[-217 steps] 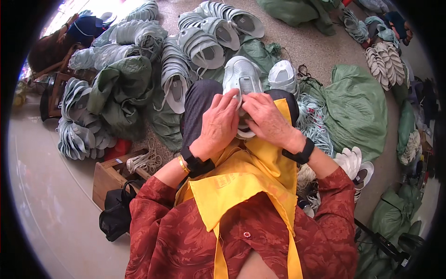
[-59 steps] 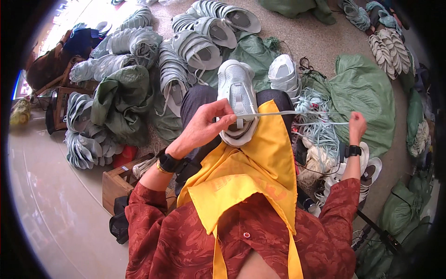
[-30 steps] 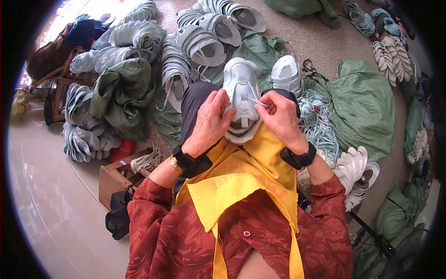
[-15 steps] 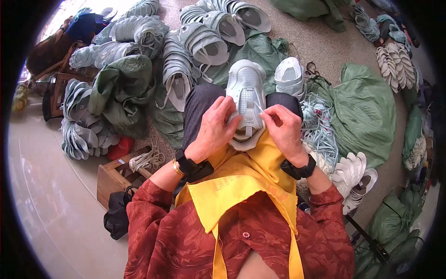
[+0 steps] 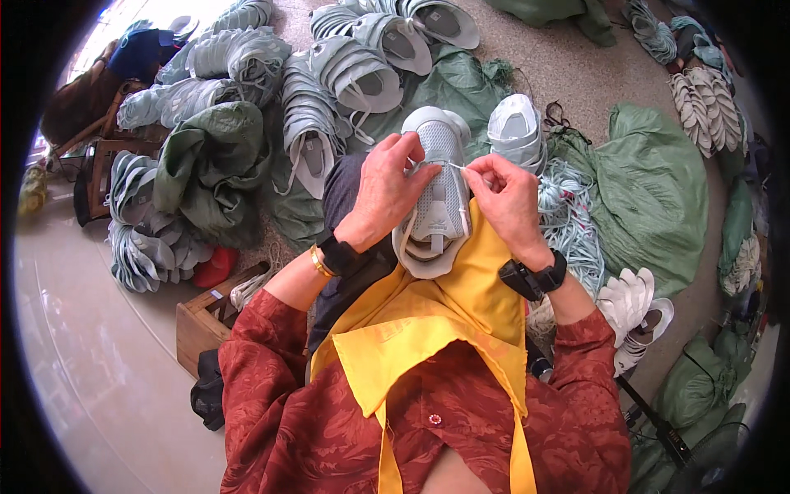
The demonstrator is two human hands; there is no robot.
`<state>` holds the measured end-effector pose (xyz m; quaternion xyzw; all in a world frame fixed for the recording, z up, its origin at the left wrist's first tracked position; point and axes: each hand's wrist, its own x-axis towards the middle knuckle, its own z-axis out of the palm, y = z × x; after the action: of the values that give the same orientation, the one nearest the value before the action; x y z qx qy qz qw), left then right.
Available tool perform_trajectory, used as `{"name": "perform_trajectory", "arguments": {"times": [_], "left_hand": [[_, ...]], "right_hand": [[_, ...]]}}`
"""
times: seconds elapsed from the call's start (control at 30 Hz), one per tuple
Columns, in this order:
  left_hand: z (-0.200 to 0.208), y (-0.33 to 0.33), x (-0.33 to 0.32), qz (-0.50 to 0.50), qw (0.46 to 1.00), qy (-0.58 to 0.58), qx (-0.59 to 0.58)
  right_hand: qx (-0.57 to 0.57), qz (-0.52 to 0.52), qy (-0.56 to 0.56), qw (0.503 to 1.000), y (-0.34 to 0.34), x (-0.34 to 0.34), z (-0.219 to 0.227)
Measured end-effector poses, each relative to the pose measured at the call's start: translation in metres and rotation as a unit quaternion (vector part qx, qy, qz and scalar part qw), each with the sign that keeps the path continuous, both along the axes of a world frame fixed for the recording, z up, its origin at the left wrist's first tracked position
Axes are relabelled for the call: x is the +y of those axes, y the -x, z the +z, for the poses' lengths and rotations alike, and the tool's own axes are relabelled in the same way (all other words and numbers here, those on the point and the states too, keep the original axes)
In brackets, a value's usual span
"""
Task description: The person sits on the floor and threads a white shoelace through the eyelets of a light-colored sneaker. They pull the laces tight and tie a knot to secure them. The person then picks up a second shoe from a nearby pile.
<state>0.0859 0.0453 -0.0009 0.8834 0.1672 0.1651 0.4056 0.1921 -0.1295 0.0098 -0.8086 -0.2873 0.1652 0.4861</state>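
A pale grey-white mesh shoe upper (image 5: 441,216) rests across my lap, its rounded toe pointing away from me. My left hand (image 5: 392,183) is closed on its left edge, thumb and forefinger bent over the lacing area. On the other side, my right hand (image 5: 505,198) pinches a thin white shoelace (image 5: 454,165) between thumb and fingertips. The lace stretches across the upper toward my left thumb; its end in the right fingers is hidden. Beneath the upper lies a yellow apron (image 5: 484,272).
Stacked shoe uppers (image 5: 311,115) stand ahead and left, beside a dark green sack (image 5: 216,160). One more white upper (image 5: 516,136) sits just beyond my right knee. Light blue laces (image 5: 568,218) heap at right by a green sack (image 5: 650,198). A wooden stool (image 5: 202,329) is at left.
Both hands have moved forward along the upper toward its toe. The lace now runs across the upper between them. A loose lace now shows down the upper's right side.
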Motion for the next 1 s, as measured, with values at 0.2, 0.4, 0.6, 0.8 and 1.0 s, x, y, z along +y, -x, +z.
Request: {"name": "perform_trajectory", "arguments": {"times": [0.2, 0.4, 0.6, 0.8, 1.0], "left_hand": [[0.0, -0.005, -0.009, 0.031, 0.998, -0.045, 0.022], [0.001, -0.008, -0.012, 0.035, 0.996, -0.069, 0.039], [-0.003, -0.009, -0.014, 0.041, 0.997, -0.067, 0.026], [-0.005, -0.008, -0.014, 0.041, 0.998, -0.056, 0.01], [-0.007, -0.007, -0.014, 0.047, 0.998, -0.039, 0.001]], "right_hand": [[-0.018, 0.001, 0.004, 1.0, -0.003, 0.003, -0.003], [-0.03, 0.004, 0.009, 1.0, -0.003, 0.007, -0.006], [-0.038, 0.022, -0.038, 0.998, -0.003, 0.011, -0.006], [-0.057, 0.039, -0.028, 0.997, -0.006, 0.015, -0.007], [-0.082, 0.057, -0.014, 0.995, -0.009, 0.017, -0.011]]}}
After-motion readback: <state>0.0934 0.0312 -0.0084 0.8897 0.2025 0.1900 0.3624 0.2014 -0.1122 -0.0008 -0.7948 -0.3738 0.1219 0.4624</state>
